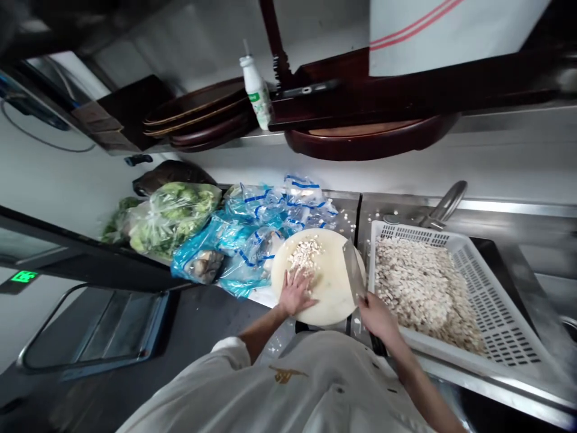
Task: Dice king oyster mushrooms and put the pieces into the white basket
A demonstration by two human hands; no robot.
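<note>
My left hand [296, 293] lies flat on a round pale cutting board [331, 294], fingers spread, touching the near edge of a small heap of chopped white pieces [305, 253]. My right hand [377, 316] is closed round the handle of a cleaver [353, 271], whose blade points away from me over the board's right side. Just right of the board stands a white perforated basket [505, 337] filled with several chopped pale pieces [421, 288].
Blue plastic bags [252, 237] and a bag of green vegetables [169, 216] lie on the steel counter to the left. A faucet [444, 205] rises behind the basket. Dark wooden trays [202, 117] and a white bottle [256, 90] sit on the shelf above.
</note>
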